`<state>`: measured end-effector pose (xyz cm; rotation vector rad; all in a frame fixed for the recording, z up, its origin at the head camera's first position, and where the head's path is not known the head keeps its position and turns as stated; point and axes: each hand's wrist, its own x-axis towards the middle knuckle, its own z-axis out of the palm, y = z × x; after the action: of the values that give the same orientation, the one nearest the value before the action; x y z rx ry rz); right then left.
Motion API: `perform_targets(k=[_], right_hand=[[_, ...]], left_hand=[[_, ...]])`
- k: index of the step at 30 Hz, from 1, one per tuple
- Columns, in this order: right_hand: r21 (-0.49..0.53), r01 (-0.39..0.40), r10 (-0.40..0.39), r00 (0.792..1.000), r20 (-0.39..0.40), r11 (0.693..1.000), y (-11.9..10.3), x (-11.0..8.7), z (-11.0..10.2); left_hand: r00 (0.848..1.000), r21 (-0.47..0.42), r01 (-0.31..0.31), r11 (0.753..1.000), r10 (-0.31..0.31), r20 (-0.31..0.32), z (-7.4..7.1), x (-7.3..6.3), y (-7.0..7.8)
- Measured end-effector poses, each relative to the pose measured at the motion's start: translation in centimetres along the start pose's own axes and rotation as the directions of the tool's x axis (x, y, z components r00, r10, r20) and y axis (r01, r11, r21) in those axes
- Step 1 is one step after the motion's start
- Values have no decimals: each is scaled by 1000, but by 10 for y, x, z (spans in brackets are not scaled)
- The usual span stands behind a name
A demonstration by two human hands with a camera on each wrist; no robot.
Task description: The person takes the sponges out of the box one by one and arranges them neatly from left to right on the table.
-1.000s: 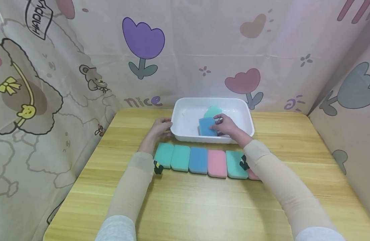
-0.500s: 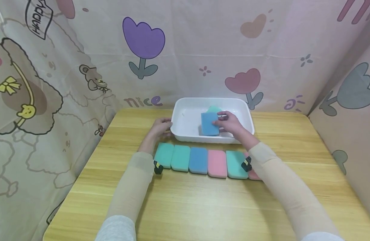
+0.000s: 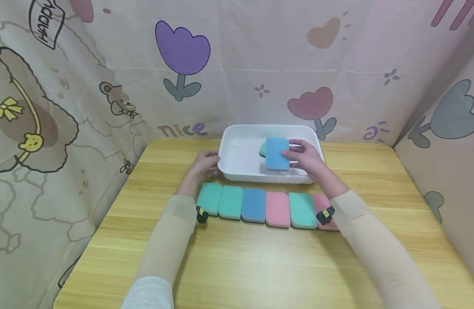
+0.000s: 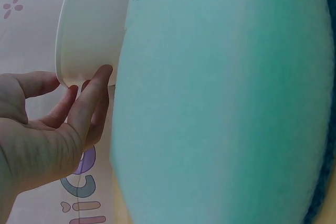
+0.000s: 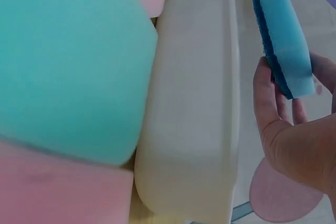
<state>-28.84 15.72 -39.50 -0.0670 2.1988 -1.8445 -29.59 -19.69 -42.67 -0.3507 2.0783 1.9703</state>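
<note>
My right hand (image 3: 309, 158) holds a blue sponge (image 3: 277, 153) up over the white tray (image 3: 237, 177), thumb on one face and fingers on the other. The right wrist view shows this sponge (image 5: 286, 43) edge-on, with a dark scouring layer on the finger side. A green sponge (image 3: 263, 149) lies in the tray, mostly hidden behind the blue one. My left hand (image 3: 206, 163) grips the tray's left end; in the left wrist view its thumb is at the rim and the fingers (image 4: 89, 100) lie against the outer wall.
In front of the tray, a row of sponges lies side by side on the wooden table (image 3: 237, 266): green (image 3: 209, 198), green (image 3: 230, 202), blue (image 3: 253, 205), pink (image 3: 277, 209), green (image 3: 302, 210) and pink (image 3: 322, 201). A printed curtain (image 3: 237, 51) hangs behind.
My right hand has lifted the blue sponge from the tray and moved it to the right, turning its broad face toward the head camera. The left hand has stayed at the tray's end.
</note>
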Motion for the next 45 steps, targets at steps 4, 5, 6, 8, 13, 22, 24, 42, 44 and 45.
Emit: perform_targets(k=[4, 5, 6, 8, 13, 22, 24, 42, 44, 45], right_hand=[[-3, 4, -4, 1000, -8, 1000, 0, -11, -8], [-11, 2, -2, 1000, -11, 1000, 0, -14, -10], [-18, 0, 0, 1000, -13, 1000, 0, -16, -12], [-34, -3, 2, 1000, -17, 999, -1, -22, -17], [-68, -5, 4, 1000, -22, 998, 1, -36, -27], [-120, -17, 13, 999, -29, 993, 13, -61, -47], [-117, -10, 6, 1000, -29, 993, 15, -66, -52], [-194, -76, 64, 996, -67, 978, 39, -109, -101], [-180, -81, 69, 995, -69, 980, 44, -111, -106], [-172, -82, 70, 995, -72, 982, 47, -112, -109]], left_hand=[[1000, 13, 8, 1000, -8, -1, 0, -1, 1], [1000, 11, 9, 1000, -9, -2, 0, -1, 2], [1000, 11, 9, 1000, -9, -2, 0, -1, 2], [1000, 12, 6, 1000, -6, -2, 0, -2, 3], [1000, 12, 6, 1000, -6, 4, 0, -2, 3], [1000, 38, 4, 999, -4, 6, 0, -2, 3], [1000, 33, 6, 999, -6, 7, 0, -2, 3], [1000, 24, 2, 1000, -2, 10, 1, -3, 4], [1000, 25, 5, 1000, -5, 9, 1, -3, 4], [1000, 24, 6, 1000, -6, 8, 1, -2, 4]])
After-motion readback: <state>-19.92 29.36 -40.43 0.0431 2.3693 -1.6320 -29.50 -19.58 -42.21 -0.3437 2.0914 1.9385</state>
